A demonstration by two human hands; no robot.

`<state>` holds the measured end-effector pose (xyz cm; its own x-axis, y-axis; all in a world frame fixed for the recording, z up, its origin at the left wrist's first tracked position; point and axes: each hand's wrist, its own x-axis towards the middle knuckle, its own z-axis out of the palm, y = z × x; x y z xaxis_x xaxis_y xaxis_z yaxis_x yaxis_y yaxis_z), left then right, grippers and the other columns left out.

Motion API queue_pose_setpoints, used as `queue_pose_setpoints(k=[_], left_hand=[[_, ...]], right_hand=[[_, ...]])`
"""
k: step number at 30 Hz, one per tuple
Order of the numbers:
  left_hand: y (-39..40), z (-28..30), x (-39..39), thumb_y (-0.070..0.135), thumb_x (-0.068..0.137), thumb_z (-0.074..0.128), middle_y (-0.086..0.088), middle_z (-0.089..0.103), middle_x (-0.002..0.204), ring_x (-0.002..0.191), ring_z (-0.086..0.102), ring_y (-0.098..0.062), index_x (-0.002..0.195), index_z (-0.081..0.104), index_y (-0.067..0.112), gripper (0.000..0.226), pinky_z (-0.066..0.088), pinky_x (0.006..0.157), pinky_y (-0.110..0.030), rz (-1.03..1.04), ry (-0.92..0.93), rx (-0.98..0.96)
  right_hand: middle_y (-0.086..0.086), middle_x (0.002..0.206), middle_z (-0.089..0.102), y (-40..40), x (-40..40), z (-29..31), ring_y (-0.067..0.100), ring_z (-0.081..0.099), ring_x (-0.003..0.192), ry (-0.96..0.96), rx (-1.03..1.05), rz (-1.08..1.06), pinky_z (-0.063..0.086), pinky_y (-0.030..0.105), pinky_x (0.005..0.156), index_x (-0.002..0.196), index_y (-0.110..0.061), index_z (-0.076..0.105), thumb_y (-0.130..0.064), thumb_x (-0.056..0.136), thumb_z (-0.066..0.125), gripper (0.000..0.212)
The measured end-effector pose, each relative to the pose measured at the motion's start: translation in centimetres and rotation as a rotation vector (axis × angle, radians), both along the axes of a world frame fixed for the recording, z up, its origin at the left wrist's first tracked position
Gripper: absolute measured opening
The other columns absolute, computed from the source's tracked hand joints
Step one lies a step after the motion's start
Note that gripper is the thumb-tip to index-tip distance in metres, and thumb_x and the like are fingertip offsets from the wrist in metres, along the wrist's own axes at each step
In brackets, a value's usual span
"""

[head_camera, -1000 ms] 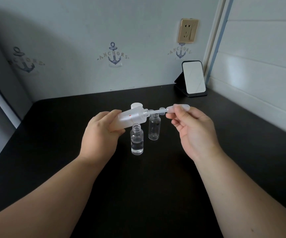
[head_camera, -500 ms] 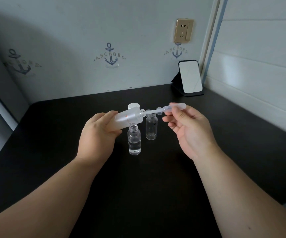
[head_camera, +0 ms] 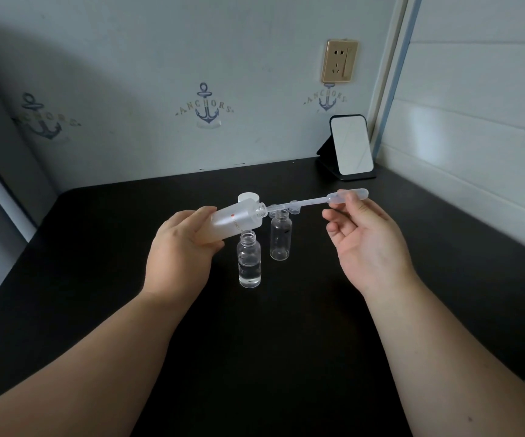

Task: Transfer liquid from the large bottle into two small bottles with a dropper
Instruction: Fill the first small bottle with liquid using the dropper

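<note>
My left hand (head_camera: 180, 257) grips the large frosted bottle (head_camera: 237, 222), tilted almost flat with its open neck pointing right. My right hand (head_camera: 365, 244) pinches the bulb of the clear plastic dropper (head_camera: 348, 196), whose thin tip sits at the bottle's mouth. Below the large bottle stand two small clear bottles, both uncapped. The nearer small bottle (head_camera: 249, 263) holds clear liquid in its lower part. The farther small bottle (head_camera: 280, 236) looks empty. A white cap (head_camera: 248, 197) lies behind the large bottle, and small clear caps (head_camera: 294, 208) lie behind the farther bottle.
The black table (head_camera: 286, 357) meets a pale wall at the back and a white panelled wall on the right. A small mirror on a black stand (head_camera: 351, 148) leans in the back right corner. A wall socket (head_camera: 339, 61) is above it.
My right hand has drawn the dropper out to the right, so only its tip stays at the bottle's mouth. The large bottle is still tilted in my left hand.
</note>
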<state>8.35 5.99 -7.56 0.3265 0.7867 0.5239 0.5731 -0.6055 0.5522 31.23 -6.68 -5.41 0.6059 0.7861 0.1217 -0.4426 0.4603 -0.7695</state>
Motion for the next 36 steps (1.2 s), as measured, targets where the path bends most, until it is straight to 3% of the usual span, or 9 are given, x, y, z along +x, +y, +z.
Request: queue_pose_setpoints(k=[3, 9, 13, 16, 20, 23, 28, 32, 36], left_hand=[[0.1, 0.1, -0.2, 0.015, 0.083, 0.079, 0.011, 0.060, 0.117, 0.111, 0.055, -0.014, 0.132, 0.063, 0.027, 0.054, 0.038, 0.092, -0.026, 0.018, -0.006, -0.019], [0.3, 0.3, -0.2, 0.026, 0.086, 0.075, 0.017, 0.058, 0.101, 0.089, 0.051, -0.004, 0.122, 0.060, 0.037, 0.041, 0.035, 0.074, -0.017, 0.055, -0.061, -0.064], [0.3, 0.3, -0.2, 0.033, 0.087, 0.074, 0.015, 0.061, 0.095, 0.088, 0.058, -0.008, 0.111, 0.058, 0.037, 0.029, 0.042, 0.070, -0.026, 0.057, -0.146, -0.117], [0.4, 0.1, -0.1, 0.036, 0.086, 0.076, 0.018, 0.062, 0.096, 0.089, 0.061, -0.006, 0.114, 0.056, 0.037, 0.035, 0.050, 0.073, -0.030, 0.053, -0.221, -0.190], [0.6, -0.2, 0.1, 0.040, 0.086, 0.076, 0.027, 0.055, 0.095, 0.084, 0.056, 0.005, 0.126, 0.051, 0.035, 0.048, 0.042, 0.066, -0.015, 0.054, -0.270, -0.256], [0.6, -0.2, 0.1, 0.042, 0.085, 0.077, 0.028, 0.053, 0.093, 0.083, 0.055, 0.007, 0.118, 0.047, 0.041, 0.045, 0.038, 0.063, -0.011, 0.047, -0.273, -0.278], [0.8, -0.2, 0.2, 0.047, 0.083, 0.076, 0.023, 0.056, 0.096, 0.086, 0.055, 0.003, 0.114, 0.046, 0.038, 0.044, 0.038, 0.064, -0.014, 0.035, -0.252, -0.304], [0.8, -0.3, 0.2, 0.052, 0.083, 0.074, 0.023, 0.056, 0.099, 0.089, 0.056, 0.003, 0.129, 0.049, 0.031, 0.056, 0.039, 0.066, -0.014, 0.017, -0.269, -0.315], [0.1, 0.1, -0.2, 0.048, 0.089, 0.067, 0.026, 0.055, 0.109, 0.097, 0.058, 0.006, 0.142, 0.042, 0.028, 0.062, 0.047, 0.078, -0.019, -0.036, -0.474, -0.338]], right_hand=[[0.004, 0.087, 0.074, -0.1, 0.6, -0.1, 0.017, 0.072, 0.079, 0.106, 0.029, -0.040, 0.056, 0.022, 0.067, 0.088, -0.010, 0.076, -0.018, 0.089, 0.071, 0.010], [0.004, 0.085, 0.077, -0.4, 1.1, 0.1, 0.019, 0.075, 0.081, 0.305, 0.026, -0.147, 0.057, 0.023, 0.068, 0.070, -0.011, 0.081, -0.013, 0.095, 0.067, 0.029], [0.003, 0.083, 0.076, -0.5, 1.1, 0.2, 0.018, 0.074, 0.078, 0.340, 0.043, -0.150, 0.056, 0.023, 0.068, 0.068, -0.011, 0.079, -0.011, 0.095, 0.066, 0.029], [0.000, 0.080, 0.074, -0.5, 1.2, 0.2, 0.015, 0.071, 0.072, 0.329, 0.045, -0.144, 0.054, 0.022, 0.067, 0.064, -0.014, 0.078, -0.011, 0.095, 0.064, 0.034], [0.002, 0.077, 0.073, -0.5, 1.1, 0.2, 0.016, 0.069, 0.067, 0.342, 0.040, -0.142, 0.052, 0.023, 0.062, 0.066, -0.011, 0.077, -0.010, 0.093, 0.065, 0.030], [0.002, 0.076, 0.073, -0.5, 1.2, 0.2, 0.016, 0.068, 0.065, 0.332, 0.034, -0.148, 0.051, 0.023, 0.060, 0.068, -0.010, 0.076, -0.010, 0.093, 0.065, 0.027], [0.001, 0.075, 0.071, -0.4, 1.3, 0.1, 0.015, 0.066, 0.064, 0.279, -0.004, -0.167, 0.051, 0.022, 0.060, 0.070, -0.011, 0.074, -0.013, 0.093, 0.065, 0.024], [0.002, 0.075, 0.071, -0.3, 1.2, 0.1, 0.015, 0.066, 0.064, 0.263, -0.018, -0.177, 0.051, 0.022, 0.061, 0.072, -0.010, 0.074, -0.015, 0.093, 0.066, 0.023], [0.002, 0.076, 0.070, -0.5, 1.3, 0.1, 0.015, 0.066, 0.064, 0.254, -0.009, -0.175, 0.051, 0.022, 0.062, 0.077, -0.009, 0.074, -0.015, 0.092, 0.066, 0.018]])
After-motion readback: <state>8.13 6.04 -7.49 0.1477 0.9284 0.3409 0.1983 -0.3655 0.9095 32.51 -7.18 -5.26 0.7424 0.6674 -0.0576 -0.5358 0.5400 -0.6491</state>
